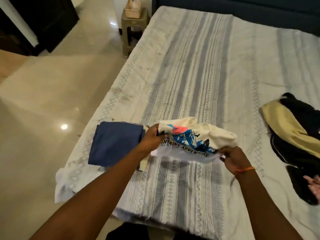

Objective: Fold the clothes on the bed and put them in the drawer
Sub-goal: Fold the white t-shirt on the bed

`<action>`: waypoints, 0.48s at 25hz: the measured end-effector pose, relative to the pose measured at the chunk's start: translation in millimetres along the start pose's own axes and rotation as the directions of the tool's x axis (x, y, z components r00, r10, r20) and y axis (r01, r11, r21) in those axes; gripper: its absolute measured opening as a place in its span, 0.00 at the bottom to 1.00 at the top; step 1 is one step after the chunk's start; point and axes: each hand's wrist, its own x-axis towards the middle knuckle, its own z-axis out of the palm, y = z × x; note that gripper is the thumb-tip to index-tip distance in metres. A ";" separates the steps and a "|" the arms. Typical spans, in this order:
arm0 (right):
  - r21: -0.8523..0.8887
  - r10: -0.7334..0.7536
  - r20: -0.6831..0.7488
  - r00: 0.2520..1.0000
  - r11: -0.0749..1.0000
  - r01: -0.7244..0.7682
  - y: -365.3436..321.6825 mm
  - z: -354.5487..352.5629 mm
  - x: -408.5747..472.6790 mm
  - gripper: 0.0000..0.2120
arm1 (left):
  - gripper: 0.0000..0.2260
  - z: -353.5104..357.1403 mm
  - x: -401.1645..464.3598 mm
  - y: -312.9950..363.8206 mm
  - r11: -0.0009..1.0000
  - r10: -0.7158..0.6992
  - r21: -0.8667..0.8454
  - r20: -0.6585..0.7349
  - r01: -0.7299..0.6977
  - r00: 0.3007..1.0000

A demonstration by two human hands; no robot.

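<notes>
- Bedroom with a glossy pale floor (43,101); a bed (199,75) under a grey-striped white cover fills the right of the view, and a small stool (134,30) carrying a basket (133,8) stands near its far left corner.
- Left hand (152,138): its grip is closed, thumb on top, pinching the left edge of a cream printed shirt (194,137).
- Right hand (232,157): its grip is also closed, fingers curled onto the shirt's near right edge; an orange thread (245,169) circles the wrist.
- Shirt: held between both hands just above the bed's near half, partly gathered, print facing up. Its long axis runs left to right, from one hand to the other, dipping slightly toward the right hand. The far part bunches up loosely; collar and hem cannot be told apart.
- Handling, as a judgement: the cloth looks light, soft and limp, so it will sag wherever unsupported and will not hold a crease unless pressed flat. Pinching at edges or corners, well apart, should keep it taut enough to fold; nothing about it seems fragile or slippery.
- Blue cloth (116,144): already folded into a flat rectangle, lying on the bed just left of the left hand, near the bed's left edge.
- Clothes pile (294,135): black and yellow garments with a pink scrap, unfolded, on the bed's right side, well apart from the shirt.
- Drawer: not in view.
</notes>
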 end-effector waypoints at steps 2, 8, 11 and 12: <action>-0.094 -0.132 -0.003 0.991 0.987 0.131 0.1 -7.7 -1.3 0.29 | 0.16 2.3 16.1 -2.6 0.999 0.018 0.033 0.064 -0.020 0.998; 0.011 0.025 0.068 0.997 1.000 -0.026 113.2 -26.4 -19.0 0.28 | 0.12 12.6 20.5 -116.8 0.939 -0.211 0.315 0.218 0.136 0.953; -0.197 0.186 -0.043 0.982 0.962 -0.191 178.5 -24.1 -11.2 0.22 | 0.14 23.8 22.5 -173.0 0.908 -0.277 0.383 0.248 0.169 0.928; -0.192 0.192 -0.070 0.979 0.960 -0.202 187.3 -19.2 -4.7 0.16 | 0.12 27.7 26.2 -182.2 0.914 -0.284 0.357 0.220 0.194 0.933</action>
